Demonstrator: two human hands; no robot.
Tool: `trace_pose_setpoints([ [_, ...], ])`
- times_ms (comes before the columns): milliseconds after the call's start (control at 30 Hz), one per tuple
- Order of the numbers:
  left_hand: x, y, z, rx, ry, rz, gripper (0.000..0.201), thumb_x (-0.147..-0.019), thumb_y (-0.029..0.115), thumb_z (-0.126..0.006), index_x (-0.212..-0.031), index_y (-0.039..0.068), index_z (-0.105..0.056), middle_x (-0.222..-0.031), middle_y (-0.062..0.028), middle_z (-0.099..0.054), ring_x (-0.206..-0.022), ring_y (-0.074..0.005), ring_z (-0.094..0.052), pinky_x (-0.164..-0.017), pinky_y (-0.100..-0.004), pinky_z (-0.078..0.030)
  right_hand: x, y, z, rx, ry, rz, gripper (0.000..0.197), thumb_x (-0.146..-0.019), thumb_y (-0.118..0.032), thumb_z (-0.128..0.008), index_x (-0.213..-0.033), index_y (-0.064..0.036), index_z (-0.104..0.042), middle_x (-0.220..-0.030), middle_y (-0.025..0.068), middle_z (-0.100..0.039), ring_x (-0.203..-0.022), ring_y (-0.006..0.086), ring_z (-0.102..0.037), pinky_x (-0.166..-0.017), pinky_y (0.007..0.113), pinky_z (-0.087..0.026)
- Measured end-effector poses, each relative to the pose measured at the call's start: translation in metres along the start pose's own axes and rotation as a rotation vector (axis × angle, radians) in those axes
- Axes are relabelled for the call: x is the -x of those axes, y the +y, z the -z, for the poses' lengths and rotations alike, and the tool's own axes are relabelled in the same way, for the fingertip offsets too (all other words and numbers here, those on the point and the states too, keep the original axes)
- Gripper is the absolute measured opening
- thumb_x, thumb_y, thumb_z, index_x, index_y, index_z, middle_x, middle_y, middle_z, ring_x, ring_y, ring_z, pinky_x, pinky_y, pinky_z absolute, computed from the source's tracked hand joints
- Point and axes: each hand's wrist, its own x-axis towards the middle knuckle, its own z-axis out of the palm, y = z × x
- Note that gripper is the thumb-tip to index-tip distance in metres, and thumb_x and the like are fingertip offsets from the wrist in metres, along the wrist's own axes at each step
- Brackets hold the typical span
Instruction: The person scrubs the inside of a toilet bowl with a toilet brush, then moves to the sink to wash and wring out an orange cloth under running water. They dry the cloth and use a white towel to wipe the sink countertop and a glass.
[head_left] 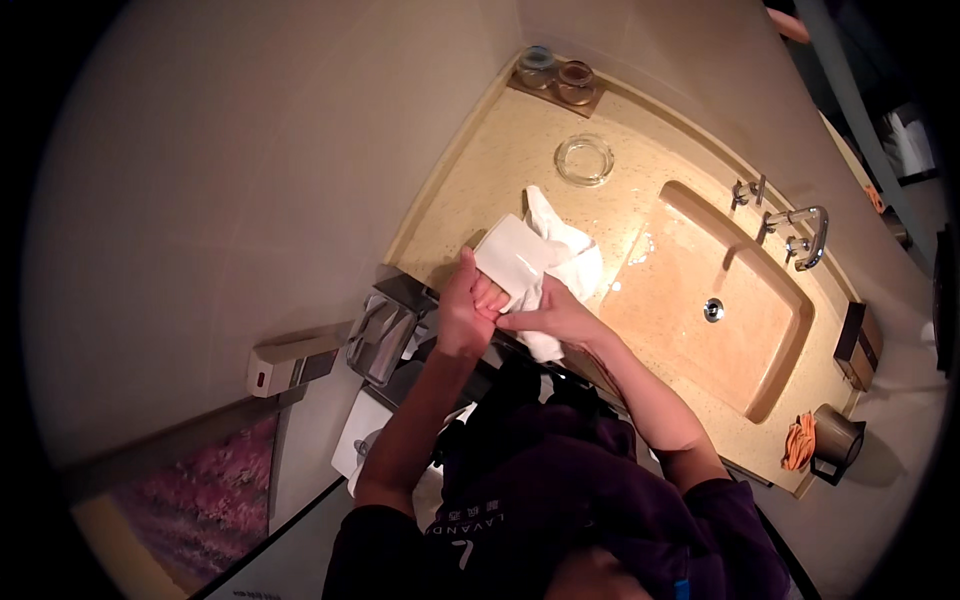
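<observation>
My left hand (468, 308) is closed around the lower left side of a smooth white object (512, 258), its thumb along the edge. The object looks like a small cup or box; its exact kind is unclear. My right hand (552, 312) grips a white cloth (575, 258) that is bunched against the object's right side. Part of the cloth hangs below my right hand, and another fold sticks up beyond the object. Both hands are close together at the near edge of the beige counter (455, 205).
Right of my hands is a sunken sink (690, 325) with a chrome tap (800, 222). A glass ashtray (584, 160) and two lidded jars (556, 75) stand farther back. A dark mug (838, 442), an orange cloth (799, 441) and a brown box (858, 346) are at right.
</observation>
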Motion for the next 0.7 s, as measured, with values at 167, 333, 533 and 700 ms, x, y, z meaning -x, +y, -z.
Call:
trace_pose_setpoints([
  [167, 0.004, -0.008, 0.017, 0.181, 0.137, 0.145, 0.041, -0.106, 0.041, -0.052, -0.075, 0.017, -0.04, -0.062, 0.0073, -0.028, -0.055, -0.0086, -0.026, -0.06, -0.028, -0.031, -0.004, 0.007, 0.02, 1.296, -0.074, -0.044, 0.038, -0.077, -0.023, -0.078, -0.109, -0.0079, -0.065, -0.109, 0.0204, -0.068, -0.09, 0.036, -0.069, -0.075, 0.044, -0.055],
  [333, 0.025, 0.003, -0.04, 0.197, 0.145, 0.167, 0.034, -0.105, 0.038, -0.052, -0.085, 0.011, -0.047, -0.075, 0.0015, -0.041, -0.073, -0.0146, -0.044, -0.082, -0.0384, -0.046, 0.005, 0.021, 0.033, 1.083, 0.286, 0.345, 0.021, -0.082, -0.012, -0.07, -0.103, -0.0107, -0.069, -0.093, 0.0144, -0.071, -0.073, 0.0364, -0.067, -0.066, 0.041, -0.055],
  [533, -0.002, 0.027, -0.011, -0.91, -0.19, -0.067, 0.068, -0.094, 0.041, -0.069, -0.139, -0.003, -0.043, -0.137, -0.0184, -0.056, -0.127, -0.0346, -0.055, -0.108, -0.048, -0.043, 0.035, -0.016, 0.044, -0.236, 0.303, -0.144, 0.033, -0.092, -0.004, -0.07, -0.123, 0.0025, -0.064, -0.106, 0.0076, -0.072, -0.096, 0.0195, -0.069, -0.084, 0.034, -0.057],
  [700, -0.017, 0.019, -0.034, -1.243, -0.401, -0.12, 0.093, -0.089, 0.041, -0.076, -0.157, 0.008, -0.022, -0.158, -0.0147, -0.035, -0.147, -0.0273, -0.034, -0.118, -0.0465, -0.029, 0.035, -0.018, 0.033, -0.611, 0.135, -0.153, 0.059, -0.09, -0.016, -0.076, -0.142, -0.0033, -0.05, -0.123, 0.01, -0.065, -0.107, 0.0226, -0.067, -0.09, 0.036, -0.057],
])
